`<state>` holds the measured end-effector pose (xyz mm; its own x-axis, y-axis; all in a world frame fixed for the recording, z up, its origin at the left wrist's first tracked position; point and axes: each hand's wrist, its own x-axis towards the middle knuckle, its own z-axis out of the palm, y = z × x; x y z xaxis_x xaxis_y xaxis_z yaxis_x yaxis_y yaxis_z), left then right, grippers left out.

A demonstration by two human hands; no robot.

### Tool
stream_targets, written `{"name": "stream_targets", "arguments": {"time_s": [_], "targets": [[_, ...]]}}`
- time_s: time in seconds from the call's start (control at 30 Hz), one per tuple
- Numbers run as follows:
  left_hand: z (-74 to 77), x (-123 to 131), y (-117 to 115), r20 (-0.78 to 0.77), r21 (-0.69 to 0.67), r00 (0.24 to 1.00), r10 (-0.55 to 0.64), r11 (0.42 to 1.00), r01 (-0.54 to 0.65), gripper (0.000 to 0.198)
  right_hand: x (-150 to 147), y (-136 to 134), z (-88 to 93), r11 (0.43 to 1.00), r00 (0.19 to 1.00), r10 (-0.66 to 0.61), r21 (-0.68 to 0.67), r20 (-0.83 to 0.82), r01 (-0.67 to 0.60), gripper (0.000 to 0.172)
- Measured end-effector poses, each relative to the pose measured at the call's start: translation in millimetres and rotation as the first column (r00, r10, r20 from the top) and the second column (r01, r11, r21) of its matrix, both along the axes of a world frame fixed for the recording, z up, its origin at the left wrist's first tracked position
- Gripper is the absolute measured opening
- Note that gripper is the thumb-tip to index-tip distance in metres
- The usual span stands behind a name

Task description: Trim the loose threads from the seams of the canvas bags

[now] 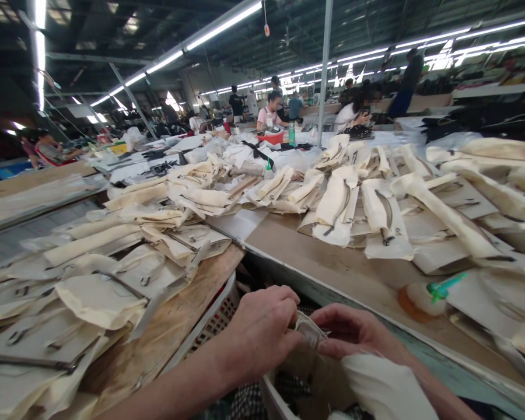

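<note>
My left hand (pixel 266 326) and right hand (pixel 354 329) each pinch the upper edge of a cream fabric piece (pixel 365 379), which spans the gap between my fingers and spreads below them, at a worktable (pixel 297 248) piled with similar pieces (pixel 378 213); a white perforated basket (pixel 212 321) stands just left.

Brown tabletop (pixel 324 262) beyond and right of the right hand (pixel 359 329). Cream zippered pieces (pixel 380 219) overlap along its far part; green-nozzled bottle (pixel 411 302) sits nearer, right of the same hand. Worn wooden bench (pixel 175 321) left of the left hand (pixel 262 326), heaped with more cream flat pieces (pixel 100 300), some bearing dark zippers (pixel 121 284), its bare strip closest to that hand.
</note>
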<state>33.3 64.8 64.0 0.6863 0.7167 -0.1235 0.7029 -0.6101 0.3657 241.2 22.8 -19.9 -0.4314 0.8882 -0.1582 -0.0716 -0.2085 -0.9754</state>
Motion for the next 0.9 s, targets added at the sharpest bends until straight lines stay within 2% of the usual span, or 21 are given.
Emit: {"name": "stream_targets", "arguments": {"time_s": [0.17,0.3,0.43,0.53,0.67,0.8,0.9], "targets": [[-7.3,10.7,2.8,0.04,0.049,0.997,-0.068,0.997,0.066,0.008,-1.9,-5.8,-1.6,0.999,0.998,-0.054,0.0,0.011,0.054,0.034],[-13.2,10.0,5.9,0.141,0.022,0.972,-0.189,0.982,0.188,0.013,0.9,-9.9,-0.5,0.995,0.992,-0.091,0.044,0.087,0.087,0.032],[-13.4,4.6,9.7,0.232,-0.022,0.944,-0.236,0.968,0.248,0.014,4.9,-9.7,1.1,0.985,0.972,-0.092,0.162,0.217,0.057,0.03],[-12.3,1.6,12.2,0.272,-0.018,0.917,-0.291,0.952,0.307,0.015,6.2,-7.7,0.9,0.964,0.941,-0.097,0.267,0.326,0.007,0.021],[-11.0,0.5,13.0,0.3,0.004,0.88,-0.369,0.923,0.386,0.015,5.7,-6.4,0.1,0.928,0.924,-0.137,0.373,0.357,-0.006,0.012],[-10.2,-0.2,11.2,0.295,0.012,0.891,-0.344,0.934,0.356,0.015,4.5,-6.9,1.0,0.857,0.907,-0.166,0.511,0.387,-0.061,0.012],[-10.1,-1.6,9.5,0.278,0.03,0.917,-0.286,0.957,0.289,0.014,2.7,-7.1,1.6,0.834,0.892,-0.181,0.546,0.413,-0.084,0.012]]}}
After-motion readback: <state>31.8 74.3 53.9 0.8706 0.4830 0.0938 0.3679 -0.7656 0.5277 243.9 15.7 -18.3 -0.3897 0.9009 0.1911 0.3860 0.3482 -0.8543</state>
